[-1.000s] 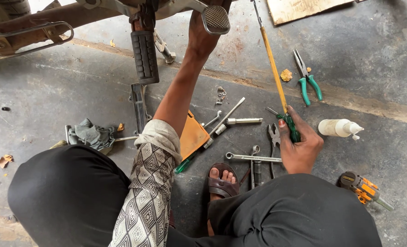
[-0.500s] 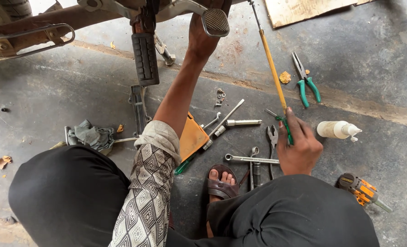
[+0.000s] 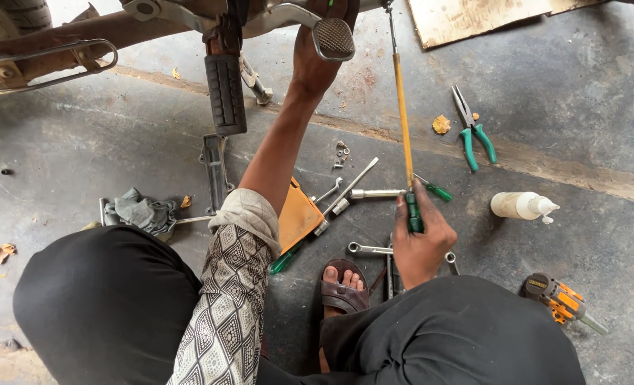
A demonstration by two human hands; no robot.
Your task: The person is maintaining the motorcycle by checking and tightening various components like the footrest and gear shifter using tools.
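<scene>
I crouch on a concrete floor beside a motorcycle's underside (image 3: 188, 21). My left hand (image 3: 315, 60) reaches up under the frame behind the brake pedal (image 3: 333, 38); its fingers are hidden, so what it holds is unclear. My right hand (image 3: 420, 242) grips the green handle of a long yellow-shafted screwdriver (image 3: 402, 121), whose tip points up to the machine's underside at the top of view. A rubber footrest (image 3: 224, 93) hangs left of my arm.
Wrenches and sockets (image 3: 367, 192) lie around my sandalled foot (image 3: 342, 285). An orange flat piece (image 3: 297, 217), green-handled pliers (image 3: 472, 132), a white bottle (image 3: 522, 205), an orange-black tool (image 3: 559, 299), a grey rag (image 3: 142, 212) and a wooden board (image 3: 474, 18) lie about.
My right hand and the screwdriver have shifted slightly left and nearer. The left hand stays up at the frame.
</scene>
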